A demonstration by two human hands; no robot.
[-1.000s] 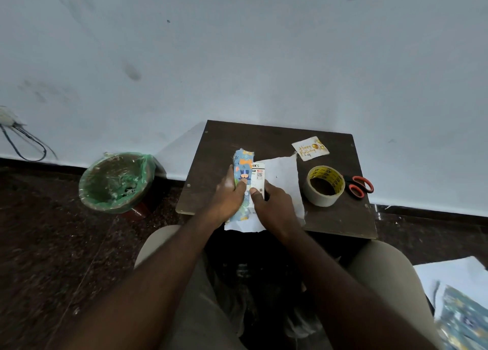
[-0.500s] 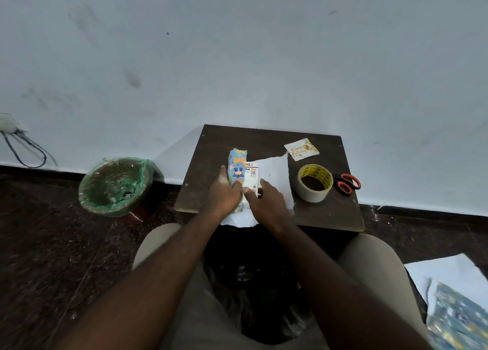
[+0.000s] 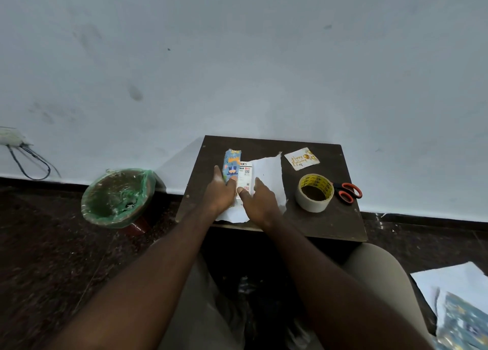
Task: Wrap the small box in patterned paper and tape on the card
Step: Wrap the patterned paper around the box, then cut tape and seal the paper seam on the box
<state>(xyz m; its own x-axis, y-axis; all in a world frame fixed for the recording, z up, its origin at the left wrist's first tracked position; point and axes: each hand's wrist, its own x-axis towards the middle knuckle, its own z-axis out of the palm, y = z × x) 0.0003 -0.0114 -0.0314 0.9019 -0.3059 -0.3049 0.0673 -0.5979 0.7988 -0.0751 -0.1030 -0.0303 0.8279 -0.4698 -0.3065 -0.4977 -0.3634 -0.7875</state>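
Fingers (image 3: pixel 231 183) of the left hand (image 3: pixel 219 192) lie straight and press the folded flap of the patterned paper (image 3: pixel 231 164) onto the small box (image 3: pixel 246 175). The right hand (image 3: pixel 260 201) rests on the box, fingers loosely spread. The box sits left of centre on the counter (image 3: pixel 330 224), and the paper reaches the near edge. Bare room shows along the far edge and at the near right corner. One card (image 3: pixel 301 158), one tape roll (image 3: pixel 314 192), one pair of scissors (image 3: pixel 347 191) — all to the right, clear of the paper.
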